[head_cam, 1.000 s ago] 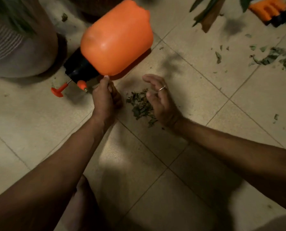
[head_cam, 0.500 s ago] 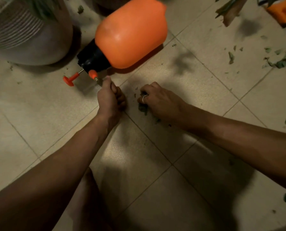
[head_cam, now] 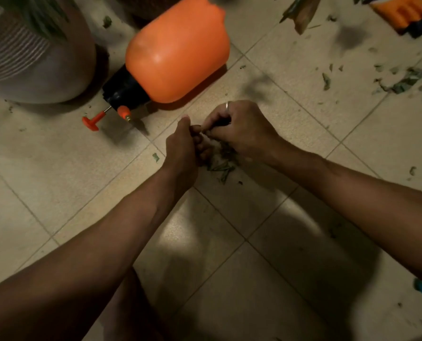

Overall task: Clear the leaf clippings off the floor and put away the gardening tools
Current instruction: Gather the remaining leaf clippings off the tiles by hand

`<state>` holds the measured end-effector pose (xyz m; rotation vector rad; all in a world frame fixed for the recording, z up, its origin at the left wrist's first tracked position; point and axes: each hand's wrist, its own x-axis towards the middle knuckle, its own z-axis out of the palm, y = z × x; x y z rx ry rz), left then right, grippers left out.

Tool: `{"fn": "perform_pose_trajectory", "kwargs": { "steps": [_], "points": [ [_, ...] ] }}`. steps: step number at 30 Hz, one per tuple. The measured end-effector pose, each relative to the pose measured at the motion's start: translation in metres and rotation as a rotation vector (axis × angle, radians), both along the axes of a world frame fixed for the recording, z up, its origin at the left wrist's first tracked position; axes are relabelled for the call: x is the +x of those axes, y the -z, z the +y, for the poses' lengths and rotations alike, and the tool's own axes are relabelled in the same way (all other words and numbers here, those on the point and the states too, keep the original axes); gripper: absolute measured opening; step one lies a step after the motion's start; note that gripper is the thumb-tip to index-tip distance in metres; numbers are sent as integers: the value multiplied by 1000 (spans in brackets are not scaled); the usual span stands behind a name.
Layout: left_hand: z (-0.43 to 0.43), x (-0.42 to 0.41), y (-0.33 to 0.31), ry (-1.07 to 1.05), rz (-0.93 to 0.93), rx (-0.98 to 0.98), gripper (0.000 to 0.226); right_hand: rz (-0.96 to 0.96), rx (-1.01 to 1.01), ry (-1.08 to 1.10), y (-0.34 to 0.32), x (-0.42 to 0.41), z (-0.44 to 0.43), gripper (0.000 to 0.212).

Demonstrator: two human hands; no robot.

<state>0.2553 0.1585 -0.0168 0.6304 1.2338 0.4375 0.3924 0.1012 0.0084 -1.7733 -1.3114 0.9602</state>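
On the tiled floor (head_cam: 57, 183), a big ribbed plant pot (head_cam: 32, 60) sits top left. An orange sprayer (head_cam: 178, 50) lies on its side just beside it, pump handle (head_cam: 92, 120) pointing down-left. There's an orange tool or glove (head_cam: 402, 13) top right, too blurred to tell which. Both hands meet mid-frame at a small pile of leaf clippings (head_cam: 221, 163). The right hand (head_cam: 244, 129) has its fingers curled down, bunching clippings off the pile. The left hand (head_cam: 181, 148) stands on edge against the pile's left side, fingers curled inward; can't tell if they hold any. Scattered clippings (head_cam: 411, 82) lie well apart to the right, and a lone bit (head_cam: 156, 157) is just left of the left hand. The step in hand looks like scooping the pile. To do it well: keep the left hand low on the tile as a wall, sweep the right hand into it, close both under the heap so flakes don't spill, and lift together. The right-side scatter comes next; sprayer and tool not yet put away.
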Motion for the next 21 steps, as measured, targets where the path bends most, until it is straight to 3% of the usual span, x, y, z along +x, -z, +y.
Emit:
{"fn": "perform_pose_trajectory", "kwargs": {
  "steps": [3,7,13,17,21],
  "points": [
    [-9,14,-12,74,-254,-148,41,70,74,-5,-10,-6,-6,16],
    [-13,23,-18,77,-492,-309,30,-20,107,-37,-7,-2,-11,17],
    [-14,28,-17,171,-462,-379,37,-188,93,-177,5,11,-23,18],
    [-16,31,-24,200,-443,-445,38,-450,151,-269,12,17,-24,12],
    [-15,31,-21,186,-421,-464,35,-497,145,-358,8,23,-24,45]
  ]
}}
